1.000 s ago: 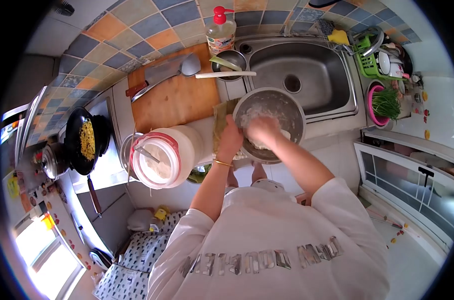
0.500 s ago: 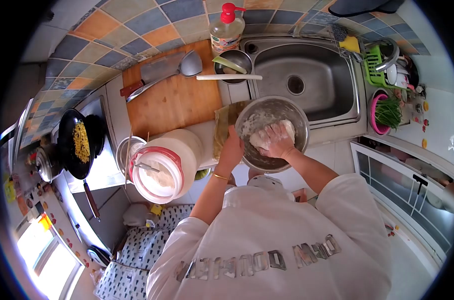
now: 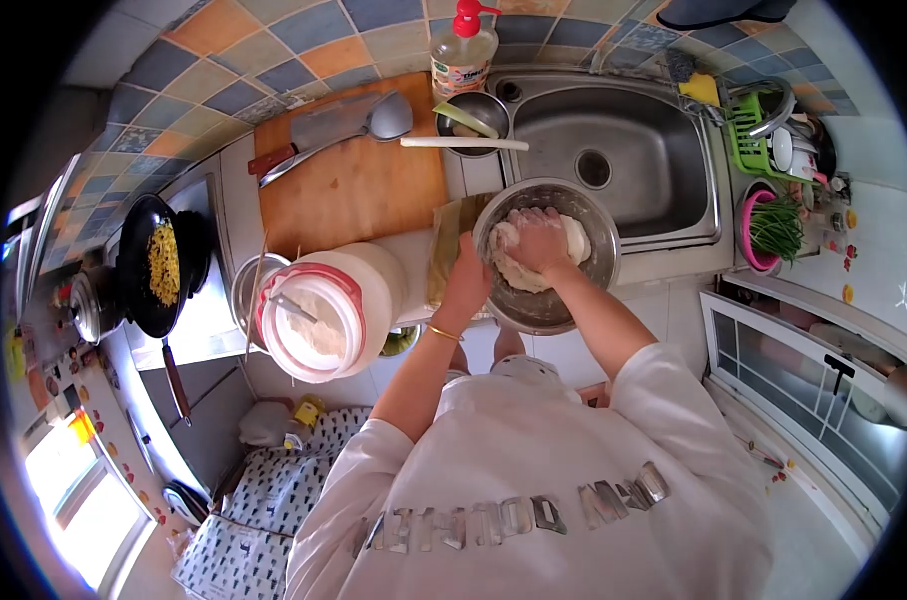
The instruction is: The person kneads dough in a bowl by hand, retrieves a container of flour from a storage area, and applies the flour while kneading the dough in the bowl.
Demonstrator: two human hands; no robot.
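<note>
A metal bowl (image 3: 599, 262) stands at the counter's front edge, just below the sink. Inside it lies a lump of pale dough (image 3: 519, 273). My right hand (image 3: 537, 240) presses on the dough with its fingers spread, flour on them. At the bowl's left rim, my left hand (image 3: 467, 277) is closed round the edge, its fingertips partly hidden. A brownish cloth (image 3: 452, 240) lies beside and partly under the bowl. Left of my left hand stands a white tub (image 3: 379, 285) with a red rim, flour and a spoon in it.
A cutting board (image 3: 354, 195) holds a cleaver and a ladle. Behind the bowl are a sink (image 3: 634, 150), a soap bottle (image 3: 464, 55) and a small bowl with a pale stick across it. A pan (image 3: 164, 270) with yellow food is at the left, chives (image 3: 776, 227) at the right.
My right hand, blurred a second ago, has moved up and left within the bowl since half a second ago, and the dough has shifted left and changed shape. My left hand stays at the rim.
</note>
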